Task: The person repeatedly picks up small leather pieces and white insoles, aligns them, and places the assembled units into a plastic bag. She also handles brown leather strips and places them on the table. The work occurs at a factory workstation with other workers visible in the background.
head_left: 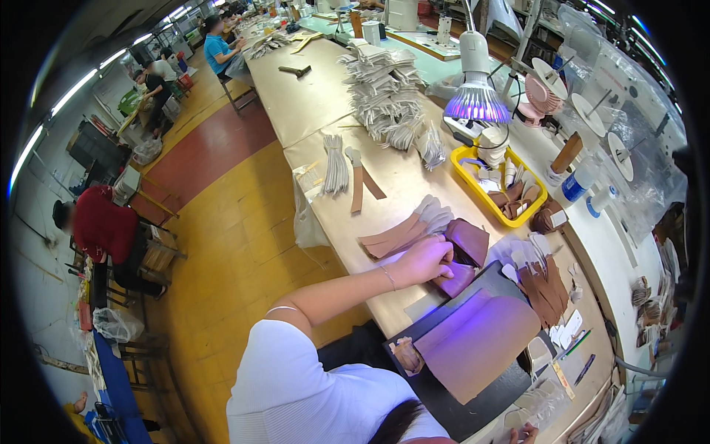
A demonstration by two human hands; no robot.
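Note:
My left hand (424, 260) reaches across the bench with its fingers curled closed on a dark brown leather piece (454, 280). Another folded brown leather piece (469, 238) lies just beyond it. Beside the wrist, a fanned stack of brown strips with pale ends (399, 235) rests on the table. Only a few fingers of my right hand (526, 434) show at the lower edge, close to a clear plastic bag (543, 403); what they hold, if anything, is hidden. Between the hands, a large curved brown sheet (481, 344) lies over a black board (462, 418).
A lit lamp (477, 81) hangs over a yellow basket (534, 219) of leather pieces. Tall grey bundles (381, 92) and a hammer (296, 71) are farther along the table. More brown strips (543, 292) and pens (584, 368) lie at right. Several people work at left and far.

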